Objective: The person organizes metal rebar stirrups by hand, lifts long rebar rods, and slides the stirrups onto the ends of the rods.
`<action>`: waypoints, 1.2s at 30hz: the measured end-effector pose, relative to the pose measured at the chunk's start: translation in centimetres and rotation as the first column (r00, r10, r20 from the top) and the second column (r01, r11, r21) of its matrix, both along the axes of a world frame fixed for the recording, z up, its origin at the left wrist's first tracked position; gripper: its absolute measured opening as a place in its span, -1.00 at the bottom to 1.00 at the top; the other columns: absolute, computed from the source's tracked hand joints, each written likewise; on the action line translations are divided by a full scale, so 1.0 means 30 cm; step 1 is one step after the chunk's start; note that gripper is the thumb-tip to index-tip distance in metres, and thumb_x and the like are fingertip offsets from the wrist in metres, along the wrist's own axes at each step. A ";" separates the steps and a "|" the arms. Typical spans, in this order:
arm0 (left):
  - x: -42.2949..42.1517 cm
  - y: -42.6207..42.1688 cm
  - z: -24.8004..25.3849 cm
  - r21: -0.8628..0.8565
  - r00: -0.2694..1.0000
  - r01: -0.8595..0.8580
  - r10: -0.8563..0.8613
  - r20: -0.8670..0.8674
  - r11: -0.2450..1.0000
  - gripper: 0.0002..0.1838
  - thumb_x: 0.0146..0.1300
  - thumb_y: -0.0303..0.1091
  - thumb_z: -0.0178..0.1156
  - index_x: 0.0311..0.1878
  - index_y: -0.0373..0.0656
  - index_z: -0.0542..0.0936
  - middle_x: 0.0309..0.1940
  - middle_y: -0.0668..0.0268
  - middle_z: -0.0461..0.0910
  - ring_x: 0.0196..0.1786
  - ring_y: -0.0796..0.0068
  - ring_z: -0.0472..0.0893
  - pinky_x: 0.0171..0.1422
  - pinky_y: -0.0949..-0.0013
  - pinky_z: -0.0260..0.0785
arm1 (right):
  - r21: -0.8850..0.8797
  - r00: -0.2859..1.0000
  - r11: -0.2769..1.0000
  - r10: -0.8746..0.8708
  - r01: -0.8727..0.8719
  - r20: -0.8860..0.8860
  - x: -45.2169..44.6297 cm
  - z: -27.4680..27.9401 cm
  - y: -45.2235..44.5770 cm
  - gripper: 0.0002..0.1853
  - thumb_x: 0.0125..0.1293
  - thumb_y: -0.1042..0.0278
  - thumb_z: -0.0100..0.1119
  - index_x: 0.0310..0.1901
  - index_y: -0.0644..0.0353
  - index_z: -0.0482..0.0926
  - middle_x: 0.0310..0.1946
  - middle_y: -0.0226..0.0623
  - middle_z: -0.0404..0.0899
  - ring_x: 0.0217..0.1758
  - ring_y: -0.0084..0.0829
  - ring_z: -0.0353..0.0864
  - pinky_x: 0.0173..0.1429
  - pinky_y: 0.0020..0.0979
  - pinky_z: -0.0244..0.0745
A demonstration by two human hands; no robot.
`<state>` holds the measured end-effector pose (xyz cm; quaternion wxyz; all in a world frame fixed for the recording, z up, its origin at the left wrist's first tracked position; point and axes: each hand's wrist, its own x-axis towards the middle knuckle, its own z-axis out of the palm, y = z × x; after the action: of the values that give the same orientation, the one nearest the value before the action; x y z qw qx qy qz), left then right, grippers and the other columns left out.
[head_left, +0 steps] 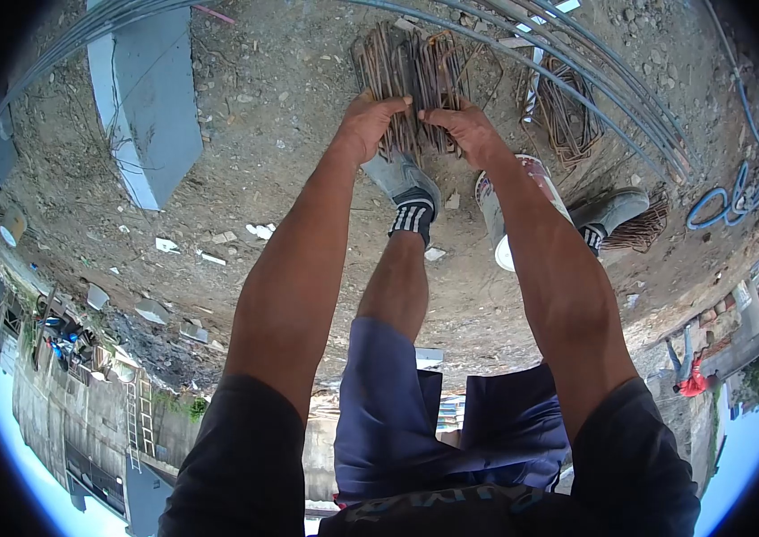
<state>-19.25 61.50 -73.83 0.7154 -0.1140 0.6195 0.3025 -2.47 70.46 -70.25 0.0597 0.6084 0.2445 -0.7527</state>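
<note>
A bundle of rusty bent steel stirrups [415,67] stands out ahead of me, over the dirt ground. My left hand [369,123] is closed around the bundle's left side, its thumb lying across the rods. My right hand [467,130] grips the right side, with its thumb pointing toward the left one. The fingers behind the rods are hidden. Just below the bundle is my shoe [408,179]. Beside my right forearm is a white bucket [493,210], partly covered by that arm.
Another pile of stirrups [567,112] lies to the right, and more rods [639,228] are by my other shoe [617,208]. Long steel bars [612,76] curve across the top. A grey concrete-like block [160,98] is at left, a blue hose [729,201] at right. A person in red [691,380] is far off.
</note>
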 end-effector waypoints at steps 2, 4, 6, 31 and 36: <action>0.003 0.006 -0.009 -0.002 0.996 0.092 -0.092 -0.005 0.996 -0.47 0.19 -0.32 0.37 0.20 -0.24 0.44 -0.02 0.20 0.62 -0.01 0.35 0.61 0.06 0.28 0.47 | 0.001 0.999 0.999 0.044 -0.044 0.024 0.001 0.005 -0.001 -0.27 -0.03 0.24 0.56 0.15 0.37 0.44 -0.10 -0.20 0.65 -0.06 -0.38 0.60 0.09 -0.36 0.45; -0.007 0.016 -0.009 -0.002 0.991 0.128 -0.128 -0.040 0.992 -0.46 0.20 -0.30 0.37 0.20 -0.23 0.44 0.00 0.21 0.61 -0.01 0.35 0.61 0.03 0.26 0.49 | 0.004 0.993 0.994 0.110 -0.110 0.035 0.011 -0.048 -0.006 -0.23 -0.02 0.18 0.57 0.19 0.32 0.40 -0.06 -0.20 0.65 0.00 -0.35 0.59 0.16 -0.28 0.40; -0.007 0.006 -0.008 -0.008 0.989 0.120 -0.120 -0.087 0.993 -0.49 0.20 -0.30 0.36 0.18 -0.21 0.45 0.00 0.22 0.59 0.01 0.35 0.60 -0.02 0.24 0.51 | 0.040 0.987 0.987 0.157 -0.157 0.025 -0.001 -0.048 -0.002 -0.26 -0.02 0.16 0.55 0.16 0.31 0.43 -0.09 -0.20 0.65 -0.03 -0.33 0.60 0.10 -0.24 0.43; 0.084 0.028 -0.035 0.173 0.984 -0.176 0.170 0.050 0.969 -0.68 0.34 -0.26 0.28 0.06 -0.23 0.57 -0.10 0.20 0.68 -0.10 0.35 0.70 0.01 0.23 0.63 | 0.485 0.975 0.847 0.213 -0.217 0.064 0.120 -0.113 -0.159 -0.35 0.26 -0.09 0.26 0.20 0.26 0.46 -0.06 0.06 0.65 0.04 -0.03 0.63 0.14 -0.20 0.46; 0.077 0.020 -0.063 0.250 0.959 -0.181 0.115 0.258 0.951 -0.69 0.32 -0.30 0.28 0.04 -0.26 0.57 -0.10 0.21 0.69 -0.10 0.34 0.71 0.01 0.24 0.63 | 0.590 0.977 0.779 0.146 -0.211 0.156 0.108 -0.150 -0.193 -0.45 0.32 -0.10 0.14 0.12 0.22 0.50 -0.11 0.09 0.66 0.00 0.09 0.62 0.12 -0.14 0.45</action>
<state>-16.95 62.10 -75.72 0.7690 -0.0973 0.4708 0.4213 0.76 64.66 -74.75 -0.0539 0.6070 0.5246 -0.5945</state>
